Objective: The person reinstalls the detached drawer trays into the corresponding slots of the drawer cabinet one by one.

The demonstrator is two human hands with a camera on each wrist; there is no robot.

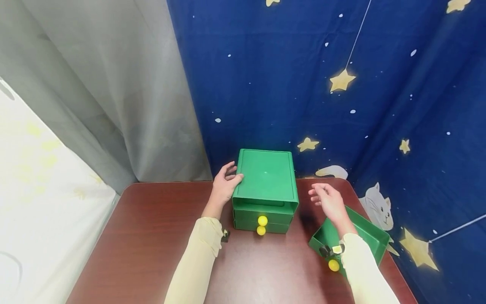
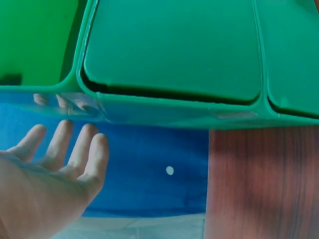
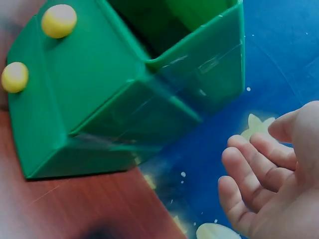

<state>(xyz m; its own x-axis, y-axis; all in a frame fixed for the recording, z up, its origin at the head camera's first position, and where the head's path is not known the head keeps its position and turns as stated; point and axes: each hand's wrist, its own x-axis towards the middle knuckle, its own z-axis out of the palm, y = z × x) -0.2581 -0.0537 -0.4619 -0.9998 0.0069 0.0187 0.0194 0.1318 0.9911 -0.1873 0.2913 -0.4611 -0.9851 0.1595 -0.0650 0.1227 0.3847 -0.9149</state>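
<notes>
A green drawer cabinet (image 1: pixel 267 175) stands at the back middle of the table, with two drawers in its lower levels and its top level a bare opening. Round yellow knobs (image 1: pixel 262 221) mark the drawer fronts. My left hand (image 1: pixel 224 185) is at the cabinet's left side, thumb at the top edge; in the left wrist view its fingers (image 2: pixel 79 154) lie loosely extended beside the side wall. My right hand (image 1: pixel 329 202) hovers to the cabinet's right, fingers slightly bent and nothing in them. Below that forearm lies a pulled-out green drawer (image 1: pixel 364 230), partly hidden by the arm.
The brown table (image 1: pixel 159 236) ends at a rounded back edge near the cabinet. Behind it hang a blue star-patterned curtain (image 1: pixel 265 84) and a grey curtain (image 1: pixel 152 105). The loose drawer sits near the table's right edge, its yellow knob (image 1: pixel 333 265) facing forward.
</notes>
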